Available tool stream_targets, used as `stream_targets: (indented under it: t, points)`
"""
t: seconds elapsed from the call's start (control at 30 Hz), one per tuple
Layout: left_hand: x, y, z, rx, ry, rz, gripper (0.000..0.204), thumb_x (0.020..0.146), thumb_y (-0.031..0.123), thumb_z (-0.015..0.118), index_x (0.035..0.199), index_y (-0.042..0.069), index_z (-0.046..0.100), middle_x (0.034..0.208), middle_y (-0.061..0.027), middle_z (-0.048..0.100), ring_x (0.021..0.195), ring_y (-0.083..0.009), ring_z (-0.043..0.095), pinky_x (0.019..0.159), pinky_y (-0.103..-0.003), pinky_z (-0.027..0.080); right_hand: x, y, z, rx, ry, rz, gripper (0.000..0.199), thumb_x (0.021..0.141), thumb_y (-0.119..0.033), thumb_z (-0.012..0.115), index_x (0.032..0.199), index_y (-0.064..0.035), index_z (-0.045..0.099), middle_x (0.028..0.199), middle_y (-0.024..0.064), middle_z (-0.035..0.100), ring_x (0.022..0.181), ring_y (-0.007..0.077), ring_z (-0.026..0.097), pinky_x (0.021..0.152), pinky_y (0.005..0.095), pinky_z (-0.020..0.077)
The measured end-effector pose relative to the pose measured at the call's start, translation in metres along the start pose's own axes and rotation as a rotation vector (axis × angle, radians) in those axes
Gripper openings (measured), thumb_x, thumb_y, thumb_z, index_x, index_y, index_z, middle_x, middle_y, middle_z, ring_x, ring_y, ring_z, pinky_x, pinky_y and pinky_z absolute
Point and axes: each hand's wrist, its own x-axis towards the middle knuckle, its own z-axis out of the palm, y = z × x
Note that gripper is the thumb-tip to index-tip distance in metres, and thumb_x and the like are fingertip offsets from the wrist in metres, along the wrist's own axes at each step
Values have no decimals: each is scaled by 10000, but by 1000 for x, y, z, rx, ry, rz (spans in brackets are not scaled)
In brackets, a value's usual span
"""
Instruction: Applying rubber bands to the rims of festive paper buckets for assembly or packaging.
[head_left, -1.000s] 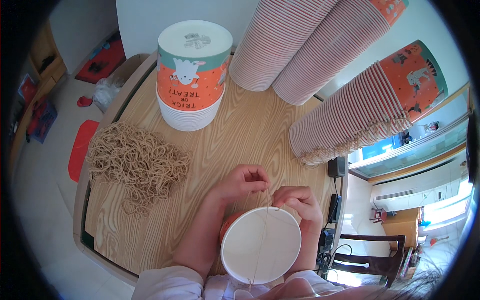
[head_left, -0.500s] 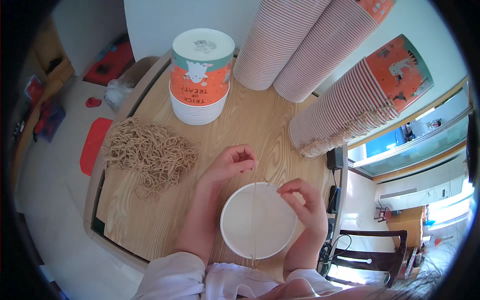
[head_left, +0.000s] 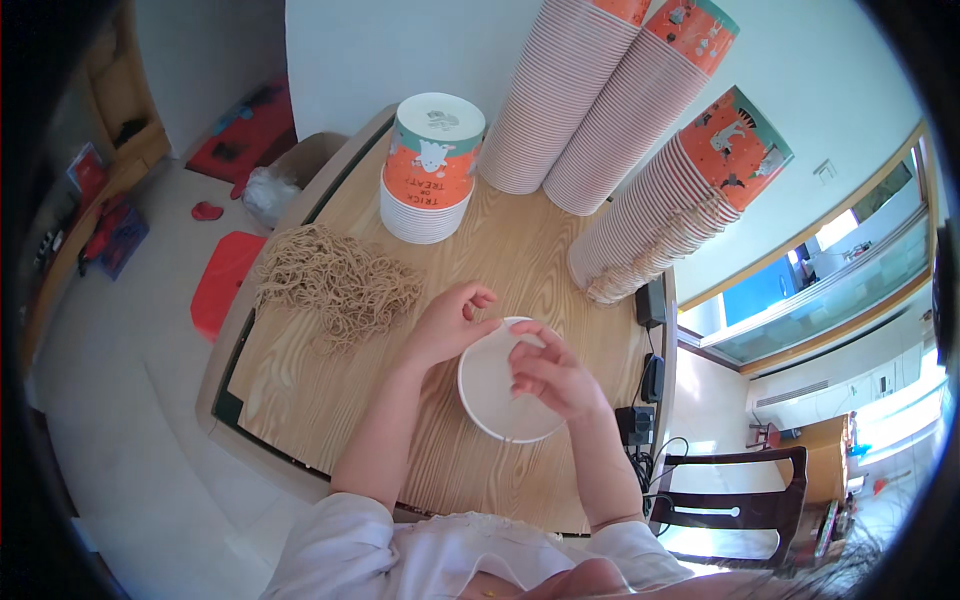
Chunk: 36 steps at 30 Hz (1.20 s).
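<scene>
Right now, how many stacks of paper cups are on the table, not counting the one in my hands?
4. A short upright stack at the far left, two tall stacks leaning at the back, and one stack tilted on the right. More may be out of view.

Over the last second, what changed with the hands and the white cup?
The right hand moved from the white cup's far rim, then its right edge, to lie over its mouth. The left hand stayed at the rim's left. The twine pile and cup stacks did not move on the table.
</scene>
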Motion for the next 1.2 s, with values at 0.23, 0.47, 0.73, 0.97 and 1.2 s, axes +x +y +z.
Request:
stream_targets:
  t: [0.23, 0.47, 0.73, 0.97, 1.2]
  points:
    - [-39, 4, -9, 177, -40, -224, 299, 758, 130, 610, 1043, 39, 609, 987, -154, 644, 914, -296, 617, 792, -384, 485, -18, -7, -12, 137, 293, -178, 261, 854, -3, 519, 1104, -75, 490, 787, 22, 522, 674, 113, 495, 619, 282, 480]
    - [-66, 0, -18, 169, 48, -201, 317, 760, 110, 570, 1067, 37, 604, 960, -172, 646, 894, -326, 621, 790, -394, 486, -38, -17, -16, 263, 217, -236, 235, 873, -29, 520, 1098, -88, 491, 751, -3, 480, 653, 103, 455, 588, 247, 457]
    - [-86, 49, -44, 221, 1, -148, 322, 792, 89, 564, 1110, 55, 600, 953, -170, 643, 864, -314, 623, 763, -377, 489, -39, 0, -23, -114, 373, -97, 274, 850, -23, 578, 1109, -67, 500, 744, -5, 523, 632, 99, 516, 575, 237, 449]
    - [-94, 74, -41, 272, -69, 21, 336, 811, 66, 549, 1141, 95, 605, 986, -152, 639, 856, -311, 620, 749, -372, 489, -32, -4, -16, -323, 344, -115, 258, 831, -37, 613, 1079, -49, 541, 782, -3, 569, 654, 72, 541, 565, 199, 433]
    - [-93, 69, -41, 176, 18, -47, 303, 829, 72, 543, 1128, 86, 595, 1002, -131, 624, 866, -307, 616, 745, -377, 492, -32, -5, -23, -543, 311, -45, 323, 833, -48, 623, 1141, -65, 526, 824, 1, 596, 702, 70, 571, 612, 210, 486]
